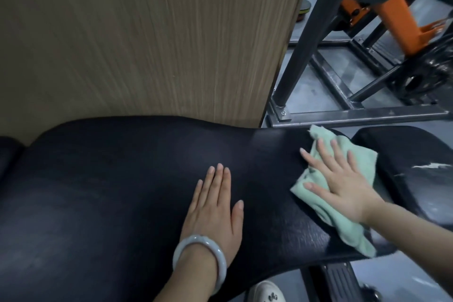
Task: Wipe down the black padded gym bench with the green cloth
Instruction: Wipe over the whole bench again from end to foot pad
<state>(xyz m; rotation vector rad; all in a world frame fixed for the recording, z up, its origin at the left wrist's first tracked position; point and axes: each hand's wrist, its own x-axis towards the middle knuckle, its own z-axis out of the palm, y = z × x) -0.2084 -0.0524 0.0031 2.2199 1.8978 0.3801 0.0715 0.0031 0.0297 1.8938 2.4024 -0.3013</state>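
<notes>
1. The bench runs left to right across the view, its long axis crosswise to the person; the black pad narrows toward its right end, where a gap parts it from a second pad with pale scuffs.
2. The cloth lies on the bench's right end, crumpled, its long axis running from the far edge down to the near right corner, where a fold hangs just over the edge.
3. The right hand lies flat on top of the cloth, palm down, fingers straight and spread, pointing toward the far left; cloth shows beyond the fingertips and below the wrist.
4. The forearm enters from the lower right, angled across the near right corner.
5. The left hand rests flat on bare pad near the middle of the near edge, left of the cloth and apart from it, fingers straight and together, pointing away from the person; it holds nothing.
6. A pale bangle circles the left wrist.
7. A wood-grain panel stands behind the far edge; a black and orange machine frame stands on the grey floor at the upper right.
8. A white shoe shows below the near edge.
</notes>
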